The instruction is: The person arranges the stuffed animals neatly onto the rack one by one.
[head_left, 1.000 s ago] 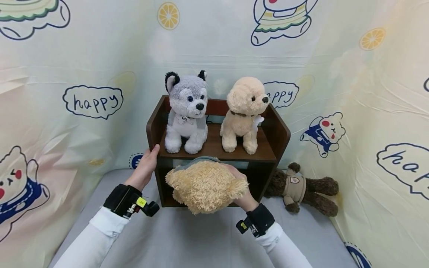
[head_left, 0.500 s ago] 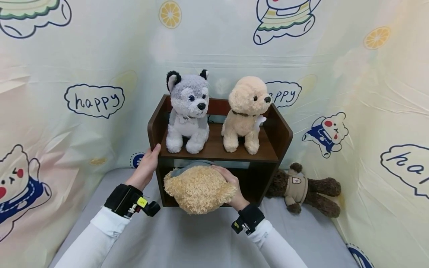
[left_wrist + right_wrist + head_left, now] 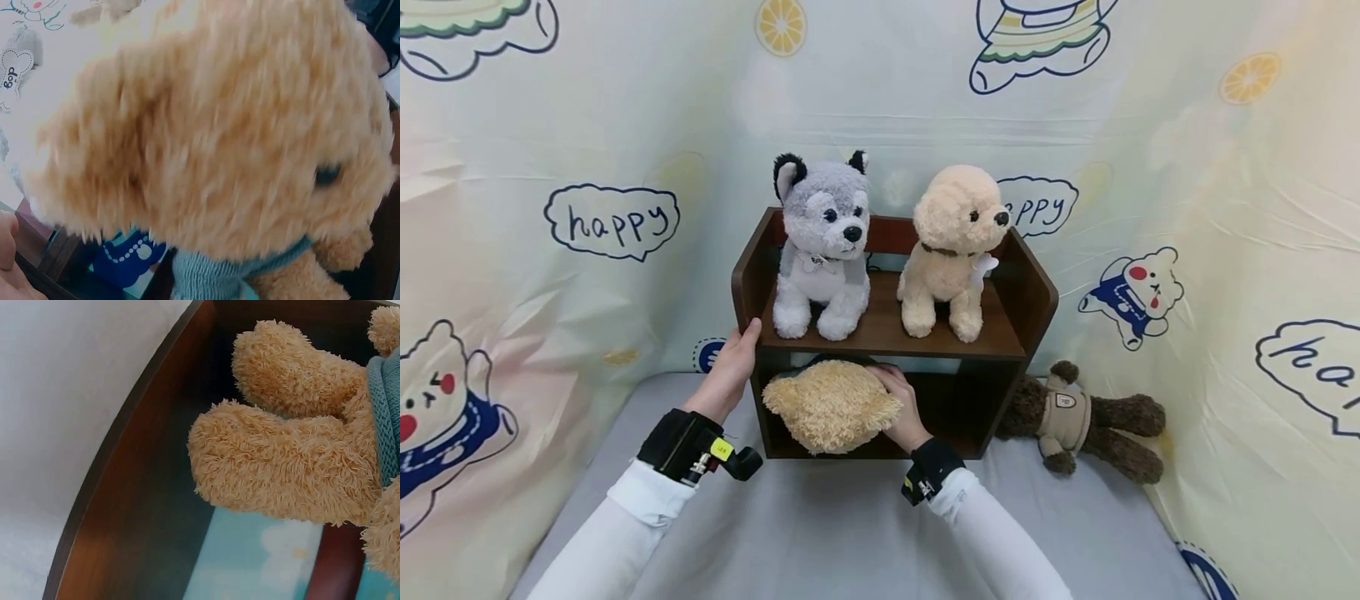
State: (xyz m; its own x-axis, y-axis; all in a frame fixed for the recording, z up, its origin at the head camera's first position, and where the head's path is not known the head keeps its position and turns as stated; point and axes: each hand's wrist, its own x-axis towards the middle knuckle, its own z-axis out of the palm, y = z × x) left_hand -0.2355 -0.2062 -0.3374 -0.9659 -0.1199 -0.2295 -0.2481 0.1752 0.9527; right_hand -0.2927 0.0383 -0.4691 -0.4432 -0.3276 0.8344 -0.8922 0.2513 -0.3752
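Under the top board of the shelf [image 3: 891, 346], the right hand [image 3: 901, 408] grips a tan bear [image 3: 831, 406], fingers curled over its fuzzy head. The bear sits partly inside the lower opening, to the left of that hand, its head poking out toward the front. The wrist views show it wears a blue knit sweater [image 3: 206, 275] and that its feet [image 3: 281, 462] hang just above the shelf's bottom board, inside the dark wood wall.

The left hand [image 3: 730, 371] rests on the shelf's left side panel, thumb hooked over the top edge and fingers lying fairly straight down the outside. The bear is just to the right of this hand, apart from it.

Above both hands, on the top board, a husky [image 3: 822, 246] and a cream dog [image 3: 951, 250] sit upright side by side. Off to the right of the right hand, past the shelf, a brown bear [image 3: 1078, 421] lies on its back on the grey bench [image 3: 820, 533], touching the shelf's right side.
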